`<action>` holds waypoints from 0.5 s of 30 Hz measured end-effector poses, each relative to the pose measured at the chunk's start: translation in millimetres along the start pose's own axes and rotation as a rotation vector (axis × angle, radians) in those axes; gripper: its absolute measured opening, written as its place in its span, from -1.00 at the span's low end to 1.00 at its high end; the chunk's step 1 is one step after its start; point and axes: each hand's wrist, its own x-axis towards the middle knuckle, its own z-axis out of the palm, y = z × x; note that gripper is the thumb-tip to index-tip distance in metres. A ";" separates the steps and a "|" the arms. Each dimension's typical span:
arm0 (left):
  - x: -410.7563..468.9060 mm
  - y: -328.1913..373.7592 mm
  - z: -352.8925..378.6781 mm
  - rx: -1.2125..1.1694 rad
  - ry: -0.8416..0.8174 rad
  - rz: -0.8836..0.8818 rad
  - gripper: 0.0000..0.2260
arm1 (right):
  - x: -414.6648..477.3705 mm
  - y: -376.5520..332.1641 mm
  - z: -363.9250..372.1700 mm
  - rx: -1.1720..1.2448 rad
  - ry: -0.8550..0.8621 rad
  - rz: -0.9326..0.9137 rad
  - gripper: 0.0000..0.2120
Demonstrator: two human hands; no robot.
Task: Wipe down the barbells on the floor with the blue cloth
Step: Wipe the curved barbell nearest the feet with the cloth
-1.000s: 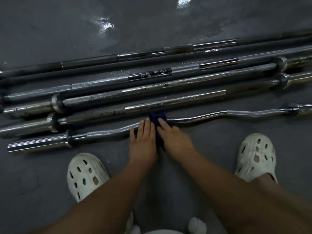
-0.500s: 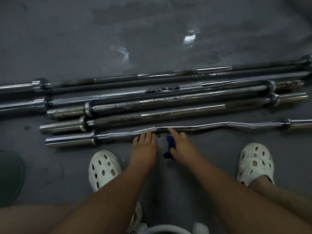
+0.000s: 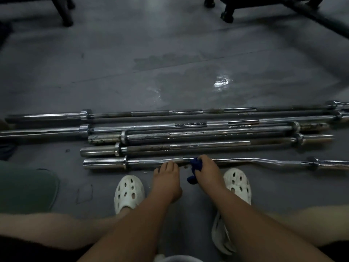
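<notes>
**Spotter:** Where is the cloth right now?

**Me:** In my right hand [image 3: 207, 170]. The fingers are curled round the blue cloth [image 3: 196, 164], bunching it and pressing it onto the EZ curl bar [image 3: 273, 162]. That is the bar nearest my feet, and the cloth sits about at the middle of its shaft. A tail of cloth hangs out below the palm toward the floor [image 3: 170, 53].

**Spotter:** And the other hand?

**Me:** My left hand [image 3: 167, 175] holds nothing. Its fingers are straight, tips resting on the bar just left of the cloth. I think it is steadying the bar.

**Spotter:** How do you want to run the wipe?

**Me:** I judge this bar partly done at most. The four straight barbells [image 3: 207, 144] lying behind it look spotted and dull, so most of the job is ahead. For this stroke I'd wrap the cloth further round the shaft so it reaches the underside too. Then I'd slide along through the bends instead of dabbing. The bar is round and lies loose on the floor, so it will likely roll. The left fingertips should press down firmly while the right hand pulls.

**Spotter:** Anything to watch?

**Me:** The loose tail could drag on the floor and pick up grit, so I'd tuck it in. The collars and sleeves at the ends need their own pass.
</notes>
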 end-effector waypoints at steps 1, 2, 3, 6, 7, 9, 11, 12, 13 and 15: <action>-0.6 -1.6 0.0 -0.011 -0.005 -0.010 -0.32 | 1.3 0.7 0.8 0.008 -0.006 0.015 -0.70; 0.5 -2.9 0.9 -0.023 -0.011 -0.019 -0.32 | 3.4 1.5 2.7 0.006 -0.023 0.029 -0.68; 3.4 -4.5 2.3 -0.036 -0.011 -0.027 -0.33 | 6.3 1.8 4.4 0.008 -0.044 0.035 -0.68; 18.0 -10.5 8.4 -0.083 -0.001 -0.041 -0.34 | 26.1 0.8 11.7 0.012 -0.087 0.069 -0.71; 24.1 -13.8 12.3 -0.097 -0.009 -0.040 -0.34 | 34.4 0.0 15.8 0.001 -0.088 0.075 -0.69; 36.9 -23.8 20.7 -0.109 -0.031 -0.046 -0.35 | 50.7 -0.4 28.8 -0.021 -0.086 0.088 -0.65; 51.8 -35.9 28.4 -0.122 -0.035 -0.061 -0.34 | 66.9 -0.5 42.0 -0.016 -0.075 0.115 -0.65; 58.2 -41.3 31.6 -0.133 -0.029 -0.071 -0.34 | 75.2 0.6 47.5 -0.007 -0.066 0.122 -0.65; 63.2 -45.9 34.7 -0.145 -0.019 -0.080 -0.33 | 83.6 2.1 51.4 0.003 -0.053 0.133 -0.65; 68.0 -54.8 41.9 -0.157 0.018 -0.089 -0.33 | 100.6 8.0 61.1 0.021 0.015 0.197 -0.67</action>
